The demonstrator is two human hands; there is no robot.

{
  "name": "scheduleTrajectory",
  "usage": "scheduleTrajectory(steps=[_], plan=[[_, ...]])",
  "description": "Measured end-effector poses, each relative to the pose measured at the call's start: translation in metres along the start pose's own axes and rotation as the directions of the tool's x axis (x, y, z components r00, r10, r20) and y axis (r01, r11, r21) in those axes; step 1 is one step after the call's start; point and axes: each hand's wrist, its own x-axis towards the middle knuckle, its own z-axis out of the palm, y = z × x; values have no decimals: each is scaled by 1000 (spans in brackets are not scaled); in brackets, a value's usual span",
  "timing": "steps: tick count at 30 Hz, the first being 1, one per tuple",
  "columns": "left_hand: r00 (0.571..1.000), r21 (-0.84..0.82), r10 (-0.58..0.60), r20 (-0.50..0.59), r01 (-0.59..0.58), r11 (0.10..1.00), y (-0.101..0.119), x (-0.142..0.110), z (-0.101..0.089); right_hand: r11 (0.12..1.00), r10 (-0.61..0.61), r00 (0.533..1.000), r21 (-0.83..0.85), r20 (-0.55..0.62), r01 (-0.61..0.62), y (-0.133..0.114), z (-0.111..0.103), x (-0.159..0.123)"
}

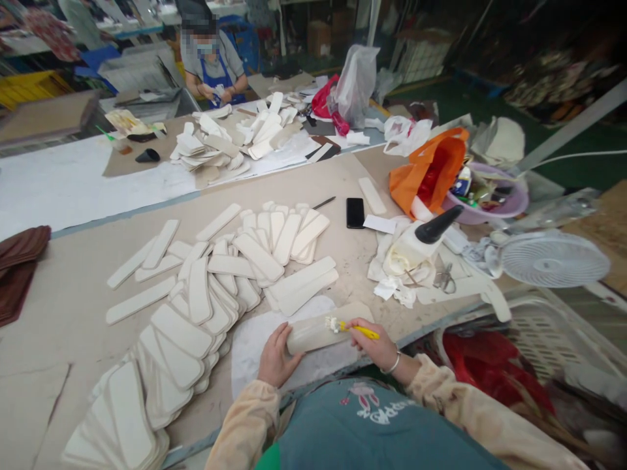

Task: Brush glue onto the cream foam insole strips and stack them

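My left hand (277, 356) presses down on the near end of a long cream strip (313, 334) that lies on a whitish patch of the table (73, 307). My right hand (376, 344) is closed on a small yellow-handled brush (353, 328), whose white bristles touch the strip's top. Left of my hands, several more cream strips (215, 287) lie fanned and overlapping in rows across the table.
A glue bottle with a black nozzle (422, 240), scissors (443, 277), a black phone (355, 212), an orange bag (431, 171), a purple basin (490, 196) and a white fan (553, 260) sit to the right. Across the far table a person (210, 62) works beside another strip pile (230, 140).
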Motion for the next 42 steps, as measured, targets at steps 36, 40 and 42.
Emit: scheduleTrajectory(steps=[36,40,42], plan=[[695,-667,-678,240,626,405,6,14,2,888,-402,906,-182,135,421,-33,20,0],[687,-706,-670,280,621,342,7,15,2,873,-415,878,-167,239,458,-36,44,10],[685,-715,-668,290,619,325,7,15,2,879,-403,882,-165,246,447,-35,51,14]])
